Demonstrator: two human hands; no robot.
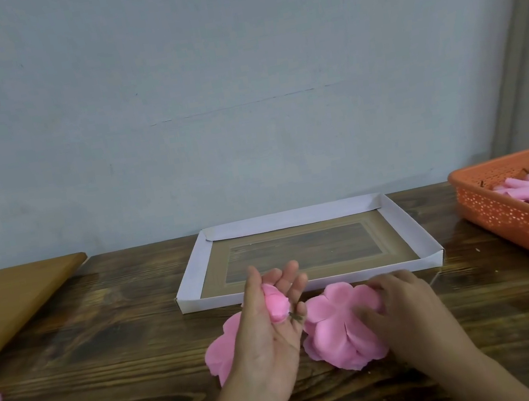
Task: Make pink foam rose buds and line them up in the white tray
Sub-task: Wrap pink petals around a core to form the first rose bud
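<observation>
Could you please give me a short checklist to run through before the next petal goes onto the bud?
1. Bud held: ok. The left hand grips the pink bud.
2. Petal supply reached: ok. The right hand rests on the petal stack.
3. Single petal separated: cannot tell; the right hand is blurred.
4. Tray ready: ok. The white tray holds no buds yet.
5. Spare pieces nearby: ok. The orange basket holds pink pieces.
6. Bud's stem secure: cannot tell; only a small brown tip shows.
</observation>
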